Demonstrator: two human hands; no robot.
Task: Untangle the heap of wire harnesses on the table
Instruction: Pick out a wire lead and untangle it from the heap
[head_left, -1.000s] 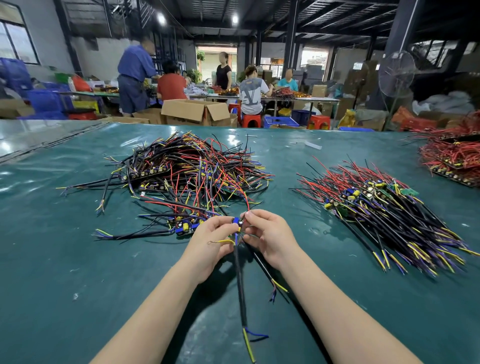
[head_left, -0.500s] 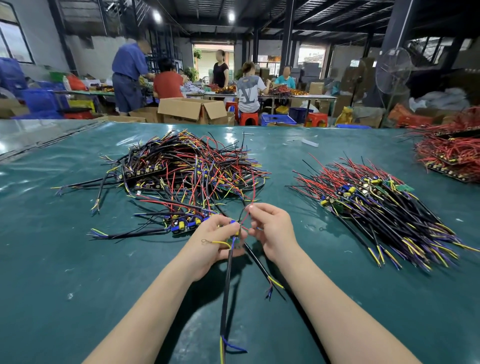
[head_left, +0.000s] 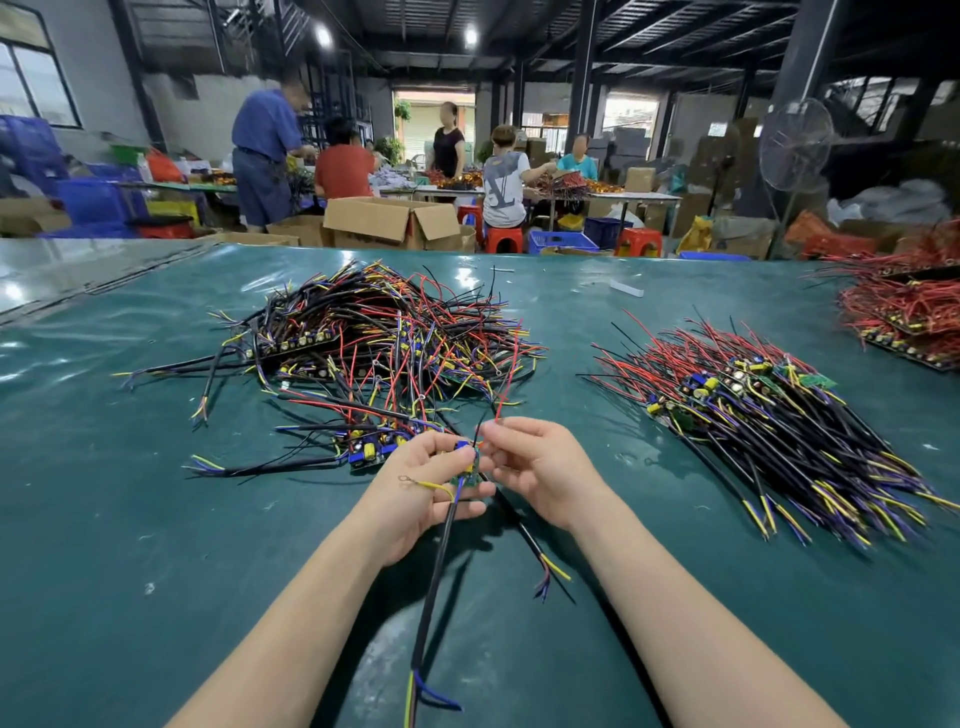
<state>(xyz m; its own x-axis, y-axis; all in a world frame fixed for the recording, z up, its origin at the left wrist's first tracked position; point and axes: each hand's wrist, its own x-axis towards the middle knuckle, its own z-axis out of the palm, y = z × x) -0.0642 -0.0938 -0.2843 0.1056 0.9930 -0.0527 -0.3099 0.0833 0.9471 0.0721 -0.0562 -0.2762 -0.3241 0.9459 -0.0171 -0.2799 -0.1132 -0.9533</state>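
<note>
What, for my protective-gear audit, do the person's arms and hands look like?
The left hand and right hand are bare: no gloves, no rings visible. The left forearm and right forearm are bare to the frame edge: no sleeves, watch or bracelet in view.

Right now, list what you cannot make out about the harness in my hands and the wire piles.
All in the head view:
- The small green circuit board of the held black-cabled harness: mostly covered by fingers of the left hand.
- The thin red wire pinched by the right hand: far end lost among the tangled multicoloured wire heap.
- The red wire pile at far right: cut off by the frame edge.
</note>
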